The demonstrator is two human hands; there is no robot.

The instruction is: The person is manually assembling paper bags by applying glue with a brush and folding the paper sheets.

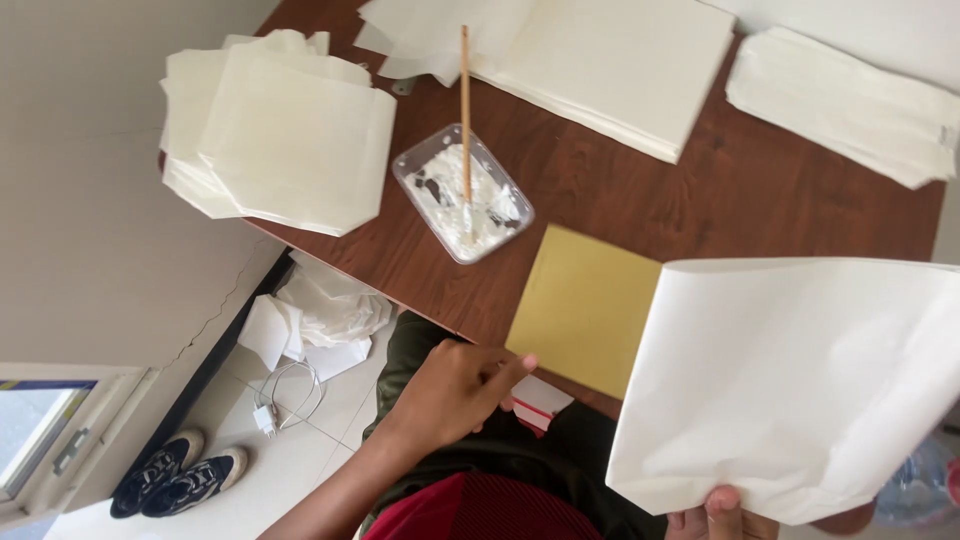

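Note:
My right hand (722, 512) grips the lower edge of a large white paper sheet (790, 380) and holds it up over the right side of the brown wooden table (720, 190). My left hand (452, 392) hovers at the table's near edge, its fingertips touching the corner of a yellow card (585, 305) that lies flat on the wood. Just below that hand a small white and red packet (540, 403) rests on my lap. A clear plastic tub of white paste (462, 194) stands beyond the card, with a thin wooden stick (465, 110) standing in it.
A stack of folded cream paper (285, 130) overhangs the table's left edge. More cream sheets (610, 60) lie at the back, and white paper bags (850, 100) at the back right. On the floor lie crumpled paper (320, 315), a white charger cable (285, 395) and dark shoes (175, 478).

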